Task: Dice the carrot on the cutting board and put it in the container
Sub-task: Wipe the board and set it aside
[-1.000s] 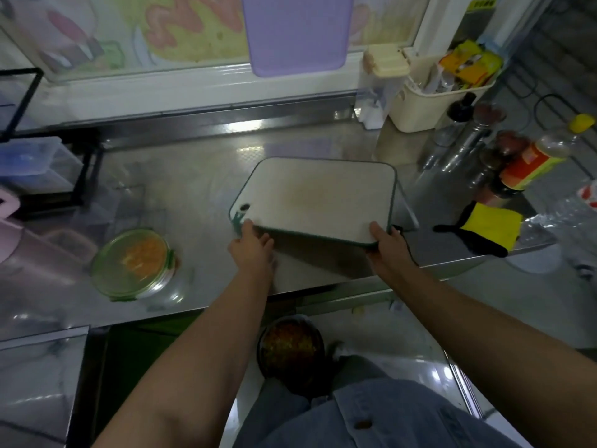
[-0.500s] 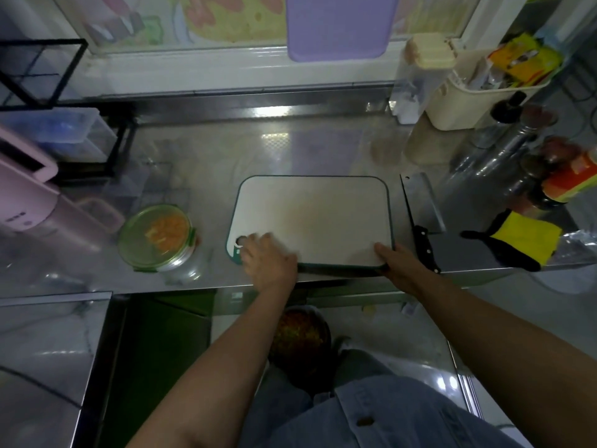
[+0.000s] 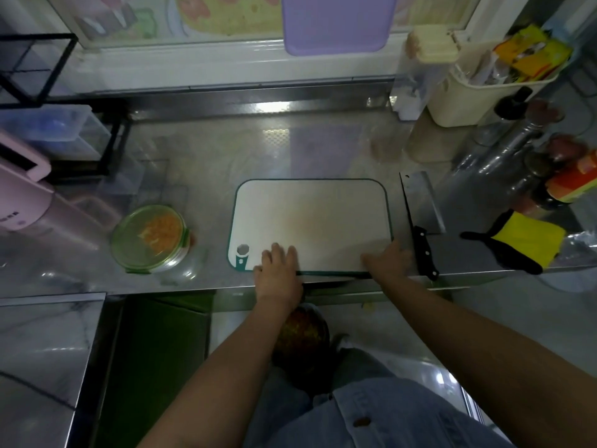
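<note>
The round, green-lidded container [image 3: 148, 239] stands at the left of centre on the tabletop [image 3: 210, 163], well apart from the board [image 3: 310, 218], with a heap of diced carrot [image 3: 160, 231] inside. The board lies flat at centre, its surface bare but for a faint orange stain. The left hand [image 3: 279, 276] rests on its near edge, fingers [image 3: 274, 252] released and straight. The right hand [image 3: 387, 261] covers the near right corner; whether its fingers grasp the edge I cannot tell. A knife [image 3: 420, 234] lies just right of the board. A cream bin [image 3: 468, 98] at upper right holds yellow packets. Below the tabletop edge, a dark bowl [image 3: 303, 331] holds orange scraps.
</note>
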